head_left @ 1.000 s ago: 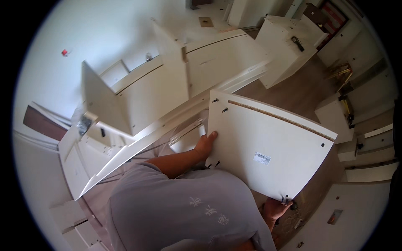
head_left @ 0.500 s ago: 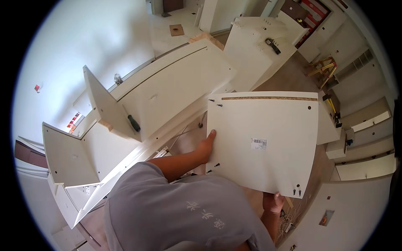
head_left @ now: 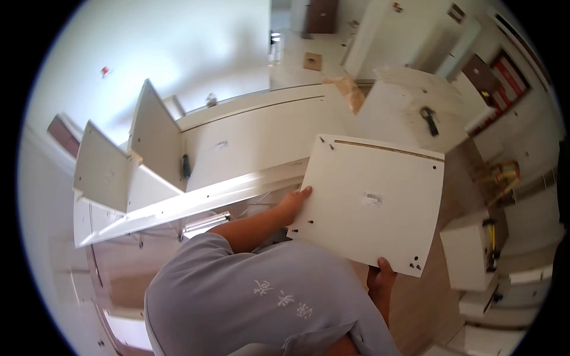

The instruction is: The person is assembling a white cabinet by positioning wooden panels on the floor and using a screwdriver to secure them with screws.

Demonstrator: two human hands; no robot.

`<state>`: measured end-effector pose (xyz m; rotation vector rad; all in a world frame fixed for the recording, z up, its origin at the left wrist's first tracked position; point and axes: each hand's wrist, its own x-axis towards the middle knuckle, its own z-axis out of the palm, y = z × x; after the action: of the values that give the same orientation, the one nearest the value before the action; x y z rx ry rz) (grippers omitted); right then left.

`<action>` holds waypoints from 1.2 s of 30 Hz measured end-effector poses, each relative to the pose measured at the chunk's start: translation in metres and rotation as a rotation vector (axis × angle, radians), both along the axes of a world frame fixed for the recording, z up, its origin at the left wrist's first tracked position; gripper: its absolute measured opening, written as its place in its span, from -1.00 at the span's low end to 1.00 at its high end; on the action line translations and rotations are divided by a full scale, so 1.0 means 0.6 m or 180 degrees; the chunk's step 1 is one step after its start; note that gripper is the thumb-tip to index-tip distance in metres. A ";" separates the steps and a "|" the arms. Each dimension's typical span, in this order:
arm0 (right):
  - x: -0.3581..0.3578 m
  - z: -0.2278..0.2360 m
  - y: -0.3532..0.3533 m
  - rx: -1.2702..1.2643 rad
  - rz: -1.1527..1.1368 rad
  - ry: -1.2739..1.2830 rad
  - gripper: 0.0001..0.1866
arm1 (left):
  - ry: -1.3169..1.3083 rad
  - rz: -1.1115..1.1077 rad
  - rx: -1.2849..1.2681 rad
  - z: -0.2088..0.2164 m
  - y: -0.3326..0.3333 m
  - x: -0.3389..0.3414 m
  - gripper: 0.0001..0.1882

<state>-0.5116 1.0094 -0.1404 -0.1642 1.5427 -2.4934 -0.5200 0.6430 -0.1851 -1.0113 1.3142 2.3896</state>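
A white cabinet panel (head_left: 392,222) is held up in front of me, its face toward me. A label and dark connector pins near three corners show on it, with a groove along its far edge. My left hand (head_left: 294,203) grips its left edge, thumb on the face and fingers hidden behind. At the near edge, toward the right corner, my right hand (head_left: 382,277) holds it with the thumb over the top. Left of the panel lies a long, partly assembled white cabinet (head_left: 249,133) with upright dividers. A dark-handled screwdriver (head_left: 186,166) rests in it against a divider.
Beyond the panel stands a white cabinet box (head_left: 392,113) with a dark clamp-like tool (head_left: 428,121) on top. A yellow stepladder (head_left: 503,181) is at the right. Another white box (head_left: 463,255) bears a yellow and black tool (head_left: 491,243). Brown wrapping (head_left: 347,94) lies behind the long cabinet.
My view has turned, so the room's contents sit differently in it. The panel has tilted slightly clockwise. My right thumb now shows over the panel's near edge; both hands keep hold.
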 end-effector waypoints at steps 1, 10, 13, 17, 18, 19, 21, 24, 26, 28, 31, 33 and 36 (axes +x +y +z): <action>-0.020 -0.001 -0.005 0.0235 -0.0006 0.0079 -0.23 | -0.0083 0.0103 0.0054 -0.014 -0.003 0.009 -0.33; -0.249 0.005 -0.097 0.0106 0.0356 -0.0209 -0.30 | -0.0120 -0.0490 -0.0119 -0.126 -0.104 0.043 -0.44; -0.302 0.010 -0.151 0.0369 0.0573 -0.0066 -0.31 | 0.0015 -0.0845 -0.0271 -0.110 -0.148 -0.014 -0.47; -0.334 0.017 -0.226 -0.0059 0.0794 -0.0568 -0.35 | 0.0015 -0.0880 -0.0294 -0.084 -0.182 -0.064 -0.51; -0.343 0.017 -0.242 -0.0175 0.0924 -0.0633 -0.36 | 0.0051 -0.0864 -0.0220 -0.081 -0.188 -0.068 -0.51; -0.352 0.018 -0.255 -0.0137 0.0929 -0.0668 -0.36 | -0.0039 -0.0799 -0.0299 -0.079 -0.194 -0.065 -0.50; -0.378 0.010 -0.280 -0.0222 0.1160 -0.0572 -0.35 | -0.0108 -0.0586 -0.0603 -0.082 -0.202 -0.054 -0.51; -0.419 -0.019 -0.306 0.0106 0.1497 -0.0600 -0.32 | -0.0307 -0.0303 -0.0659 -0.095 -0.211 -0.033 -0.50; -0.442 -0.043 -0.317 -0.0225 0.1642 -0.1036 -0.34 | -0.0405 -0.0018 -0.0499 -0.105 -0.209 -0.021 -0.49; -0.462 -0.068 -0.333 -0.0410 0.1887 -0.1275 -0.36 | -0.0462 -0.0325 -0.1319 -0.112 -0.203 -0.009 -0.46; -0.481 -0.103 -0.358 -0.0510 0.2232 -0.1495 -0.37 | -0.0529 -0.0153 -0.1479 -0.118 -0.194 0.011 -0.46; -0.492 -0.128 -0.372 -0.0457 0.2372 -0.1564 -0.39 | -0.0628 0.0154 -0.1283 -0.120 -0.192 0.018 -0.49; -0.508 -0.175 -0.386 -0.0327 0.2282 -0.1797 -0.45 | -0.0835 0.0498 -0.1065 -0.118 -0.197 0.018 -0.53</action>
<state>-0.8164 0.7780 -0.2452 -0.0134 0.9085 -1.8261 -0.5091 0.5249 -0.2560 -1.5120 1.6151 2.0842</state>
